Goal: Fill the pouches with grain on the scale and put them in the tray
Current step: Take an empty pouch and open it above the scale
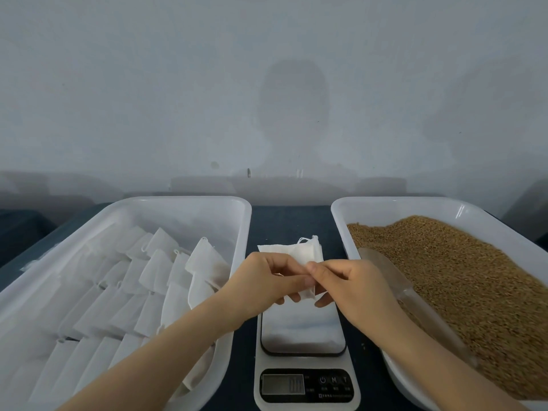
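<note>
Over the white digital scale (302, 330), left hand (261, 283) and right hand (350, 289) pinch a white fabric pouch (308, 293). We read buttons M, T.

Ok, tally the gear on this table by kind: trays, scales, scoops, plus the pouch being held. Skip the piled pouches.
White plastic trays: 2, the left tray with piled white fabric pouches, the right tray with brown grain
White digital scale: 1
Translucent plastic scoop: 1
Held white fabric pouch: 1
Total: 5

dim, soft light (wide-angle edge bowing)
</note>
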### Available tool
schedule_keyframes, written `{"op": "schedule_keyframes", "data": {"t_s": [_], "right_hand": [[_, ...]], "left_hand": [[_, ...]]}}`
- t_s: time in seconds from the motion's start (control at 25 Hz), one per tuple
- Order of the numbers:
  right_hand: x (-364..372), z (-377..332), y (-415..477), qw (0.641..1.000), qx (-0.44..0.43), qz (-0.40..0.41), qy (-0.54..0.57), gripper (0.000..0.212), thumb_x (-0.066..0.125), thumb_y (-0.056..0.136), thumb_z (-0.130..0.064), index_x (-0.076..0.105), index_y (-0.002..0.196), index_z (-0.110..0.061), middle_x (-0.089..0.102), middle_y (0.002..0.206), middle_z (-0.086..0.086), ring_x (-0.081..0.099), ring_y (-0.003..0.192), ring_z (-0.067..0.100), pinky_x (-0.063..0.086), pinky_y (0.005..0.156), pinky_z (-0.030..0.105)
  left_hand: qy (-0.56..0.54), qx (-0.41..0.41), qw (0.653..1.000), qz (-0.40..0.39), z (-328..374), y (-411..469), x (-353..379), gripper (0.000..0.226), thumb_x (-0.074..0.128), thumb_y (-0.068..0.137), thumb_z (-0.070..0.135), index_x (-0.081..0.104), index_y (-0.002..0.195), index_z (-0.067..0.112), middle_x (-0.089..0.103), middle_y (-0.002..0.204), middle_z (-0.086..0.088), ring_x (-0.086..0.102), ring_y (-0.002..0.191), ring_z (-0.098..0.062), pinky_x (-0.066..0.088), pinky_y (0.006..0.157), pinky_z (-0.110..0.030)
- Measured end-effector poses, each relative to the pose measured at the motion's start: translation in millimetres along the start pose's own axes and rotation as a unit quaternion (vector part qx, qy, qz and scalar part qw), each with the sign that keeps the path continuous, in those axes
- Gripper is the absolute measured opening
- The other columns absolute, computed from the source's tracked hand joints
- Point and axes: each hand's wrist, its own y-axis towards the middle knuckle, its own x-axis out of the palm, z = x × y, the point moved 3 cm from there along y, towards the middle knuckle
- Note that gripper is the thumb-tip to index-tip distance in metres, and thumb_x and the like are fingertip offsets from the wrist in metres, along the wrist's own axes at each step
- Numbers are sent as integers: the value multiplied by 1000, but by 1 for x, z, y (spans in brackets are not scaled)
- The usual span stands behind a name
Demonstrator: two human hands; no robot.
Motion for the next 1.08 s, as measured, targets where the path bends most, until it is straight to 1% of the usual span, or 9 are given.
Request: {"op": "schedule_keyframes", "data": {"t_s": [0.16,0.28,0.4,0.52,0.6,0.68,0.8,0.92,1.08], "right_hand": [[1,1,1,1000,5,-6,0,16,57,93,-23,71,85,-27,70,68,-13,67,63,1,49,55,10],[-1,2,1,995,-9,70,-63,6,61,90,-18,66,90,-22,68,70,-10,64,66,-3,49,58,11],[-3,0,-2,979,-56,139,-138,17,64,88,-20,49,82,-22,65,66,-3,63,60,8,49,55,21],[-2,-5,-3,961,-147,121,-201,5,65,87,-9,63,86,-13,64,66,1,63,59,16,48,49,23],[1,-4,-2,957,-169,94,-216,20,64,83,4,74,93,-11,66,75,2,60,65,11,43,57,12],[2,-2,0,969,-128,84,-192,25,59,85,7,75,93,-11,65,80,-1,58,67,4,43,59,9],[0,8,4,991,-5,69,-114,18,55,92,-9,71,84,-11,68,77,-4,66,63,8,51,57,20],[-6,9,6,995,50,85,10,14,62,89,-20,74,83,-17,70,70,-6,67,59,5,51,49,19],[-10,5,4,994,67,84,18,5,68,84,-29,72,85,-31,67,64,-23,67,58,1,45,46,11]], "left_hand": [[-33,-19,999,7,-2,1,2,13,69,86,22,67,73,20,74,75,1,72,72,-13,48,58,-14],[-62,-31,997,23,-3,1,3,12,61,90,14,59,80,10,74,75,-5,73,75,-21,52,60,-19],[-102,-38,994,29,-2,1,5,11,55,93,9,52,83,6,74,76,-8,73,76,-25,54,59,-22],[-155,-33,987,22,-1,0,7,11,52,93,8,51,82,5,74,79,-12,73,77,-28,55,59,-24],[-137,-10,990,43,0,-1,6,13,54,93,10,51,81,7,73,77,-10,73,74,-27,54,59,-24],[-46,40,996,70,0,-2,6,15,57,92,11,52,78,12,72,72,-4,72,69,-21,51,59,-22],[101,124,984,81,2,-8,12,20,62,89,13,54,74,23,70,68,4,69,64,-8,49,61,-13],[150,196,967,66,7,-12,15,27,66,87,12,53,73,32,65,65,11,64,64,-3,47,63,-10],[191,260,937,138,15,-13,9,17,69,86,21,57,95,31,55,94,19,53,85,1,39,72,-8]]}}
